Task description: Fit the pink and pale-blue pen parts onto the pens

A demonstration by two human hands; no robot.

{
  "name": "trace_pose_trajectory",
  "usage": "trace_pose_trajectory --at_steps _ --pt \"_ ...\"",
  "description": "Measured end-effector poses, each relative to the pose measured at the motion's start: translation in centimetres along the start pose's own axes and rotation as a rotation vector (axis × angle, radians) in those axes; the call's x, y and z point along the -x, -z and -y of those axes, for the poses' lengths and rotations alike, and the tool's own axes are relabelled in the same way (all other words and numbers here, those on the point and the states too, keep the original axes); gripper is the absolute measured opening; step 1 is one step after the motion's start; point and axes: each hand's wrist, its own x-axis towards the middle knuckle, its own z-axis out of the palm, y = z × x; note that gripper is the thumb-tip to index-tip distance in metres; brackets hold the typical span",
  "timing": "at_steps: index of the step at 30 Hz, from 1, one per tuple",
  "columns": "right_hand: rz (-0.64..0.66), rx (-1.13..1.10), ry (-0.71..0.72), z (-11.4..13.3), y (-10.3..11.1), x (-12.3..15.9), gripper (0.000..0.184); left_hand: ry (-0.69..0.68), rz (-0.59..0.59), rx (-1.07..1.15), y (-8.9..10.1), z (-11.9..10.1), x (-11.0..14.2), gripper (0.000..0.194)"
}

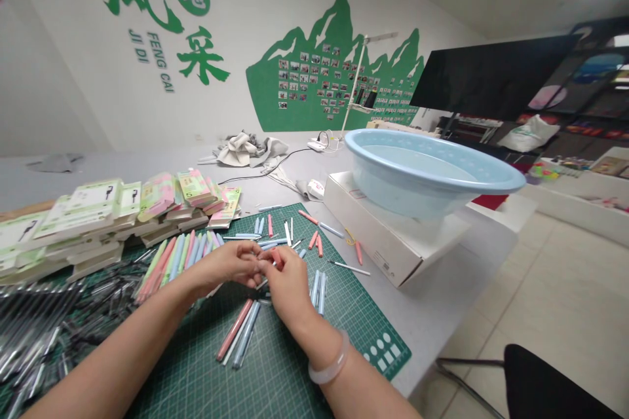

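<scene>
My left hand [242, 263] and my right hand [289, 281] meet above the green cutting mat [191, 360], fingertips pinched close together. A coral pen part [278, 258] shows between the fingers of my right hand. Whatever my left fingertips pinch is hidden. Just below the hands lie a coral pen barrel [234, 330] and a clear blue barrel [246, 335], with a thin white stick between them. Beyond the hands, short coral and blue pen parts [314, 239] and white refills are scattered. Blue barrels [318, 291] lie right of my right hand.
At left are a row of pastel pens [179, 255], a heap of dark and clear pen parts [93, 314] and stacked card boxes [88, 209]. A blue basin [432, 170] rests on a white carton [373, 229] at right. A black chair [545, 383] stands beside the table.
</scene>
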Motion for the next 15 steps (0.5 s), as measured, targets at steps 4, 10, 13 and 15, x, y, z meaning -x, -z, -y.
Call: trace_pose_trajectory --at_steps 4,10,13,15 --pt "-0.17 -0.115 -0.029 -1.0 2.9 -2.3 0.007 -0.28 -0.2 -0.655 -2.1 -1.7 -5.0 0.022" --pt "-0.295 -0.216 -0.112 -3.5 6.3 -4.7 0.019 -0.413 -0.268 -0.88 -6.5 -3.0 -10.8 0.02" --pt "-0.322 -0.234 -0.126 -4.1 6.8 -5.1 0.023 -0.417 -0.262 -0.901 -7.5 -2.8 -11.6 0.025" --pt "-0.333 -0.229 -0.124 -4.2 6.9 -5.2 0.025 -0.421 -0.267 -0.939 -7.9 -2.7 -11.8 0.026"
